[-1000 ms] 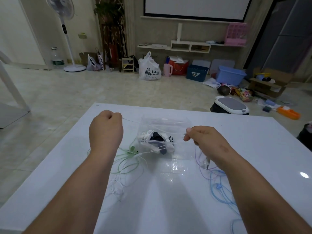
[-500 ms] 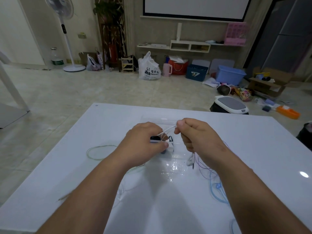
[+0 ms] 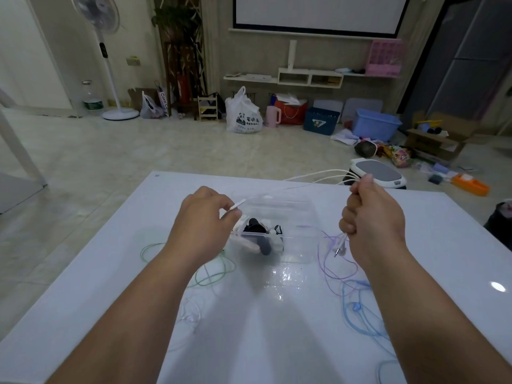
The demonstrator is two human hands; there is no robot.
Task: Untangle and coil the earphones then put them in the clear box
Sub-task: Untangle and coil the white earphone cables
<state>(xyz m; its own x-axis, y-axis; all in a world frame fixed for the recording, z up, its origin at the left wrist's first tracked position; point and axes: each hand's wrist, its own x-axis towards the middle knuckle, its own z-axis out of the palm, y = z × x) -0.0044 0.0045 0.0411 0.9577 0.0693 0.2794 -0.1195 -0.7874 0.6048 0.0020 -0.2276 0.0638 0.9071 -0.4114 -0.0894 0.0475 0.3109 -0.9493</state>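
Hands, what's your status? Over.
Left hand pinches white cord, right hand grips its loops, stretched above clear box. Green cord, purple cord, blue cord loose on table.

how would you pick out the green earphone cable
On the glossy white table, find the clear plastic box near the middle. The mint-green earphone cable lies in loose loops just left of it. Its neighbours differ: purple cable and blue cable lie right of the box, and the white earphone cable is held in the air.
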